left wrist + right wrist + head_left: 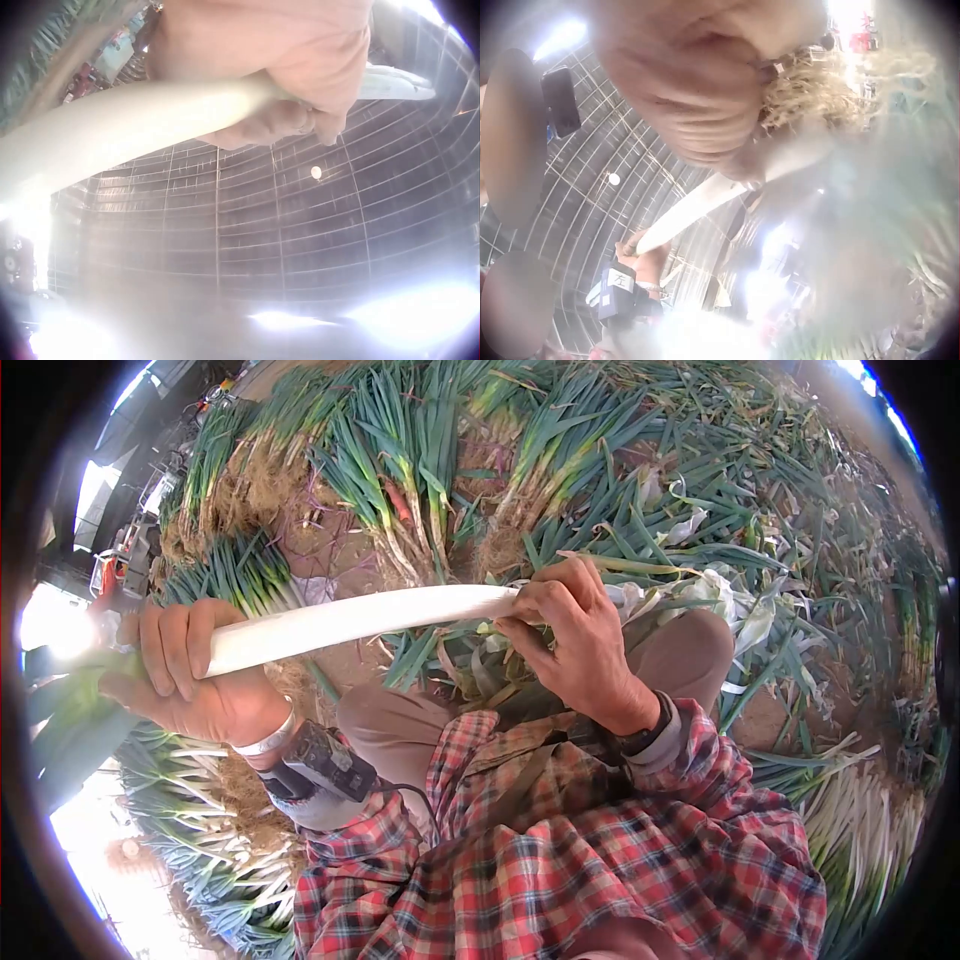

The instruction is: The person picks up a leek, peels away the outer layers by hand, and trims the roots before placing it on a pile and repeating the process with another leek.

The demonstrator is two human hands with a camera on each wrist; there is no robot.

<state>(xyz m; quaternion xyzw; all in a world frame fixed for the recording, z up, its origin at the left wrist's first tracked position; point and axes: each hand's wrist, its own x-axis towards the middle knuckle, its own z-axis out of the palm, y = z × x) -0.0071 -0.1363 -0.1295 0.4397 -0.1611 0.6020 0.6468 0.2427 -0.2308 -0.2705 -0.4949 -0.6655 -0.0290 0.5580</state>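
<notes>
One leek with a thick white shaft (360, 622) is held up between both hands, stretching across the front of the body. My left hand (200, 700) grips it where the white meets the broad green leaves (85, 705), fingers wrapped over the top. At the opposite, narrow end, my right hand (580, 645) pinches the tip between thumb and fingers, covering part of it. The left wrist view shows the pale shaft (112, 124) passing through the curled left hand (285, 52). Seen from the right wrist, the shaft (694, 212) runs from the right hand (697, 90) to the left.
Rooted leek bundles (400, 470) lie ahead on the ground. A heap of loose leaves and pale peelings (690, 550) spreads to the right. White-stemmed leeks are laid at lower left (215, 800) and lower right (860, 820). Bent knees (690, 650) sit beneath the hands.
</notes>
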